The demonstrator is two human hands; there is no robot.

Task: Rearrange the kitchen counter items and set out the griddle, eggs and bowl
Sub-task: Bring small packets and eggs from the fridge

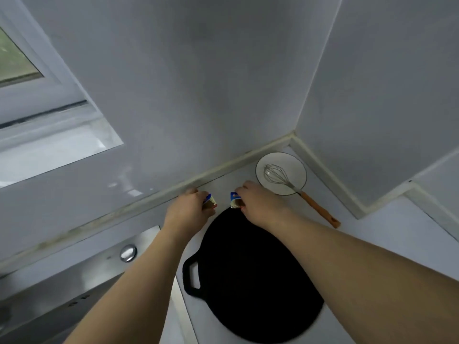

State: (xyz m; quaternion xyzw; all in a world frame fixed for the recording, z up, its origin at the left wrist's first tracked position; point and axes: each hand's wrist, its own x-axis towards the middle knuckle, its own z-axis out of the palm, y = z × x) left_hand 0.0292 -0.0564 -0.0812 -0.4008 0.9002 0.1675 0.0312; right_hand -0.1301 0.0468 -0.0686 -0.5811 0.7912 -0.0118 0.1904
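Note:
A round black griddle (250,276) with a loop handle on its left lies flat on the white counter, partly under my right forearm. My left hand (188,209) is closed on a small white packet with blue and red print (210,201) just past the griddle's far rim. My right hand (258,202) holds a second small packet of the same kind (234,200) a short way to the right. A white bowl (290,167) with a dark rim sits in the back corner. No eggs are in view.
A wire whisk with an orange wooden handle (319,207) rests in the bowl, handle sticking out onto the counter (387,234). A steel sink (74,281) with a round knob lies at the left. Grey walls close the back and right; a window is upper left.

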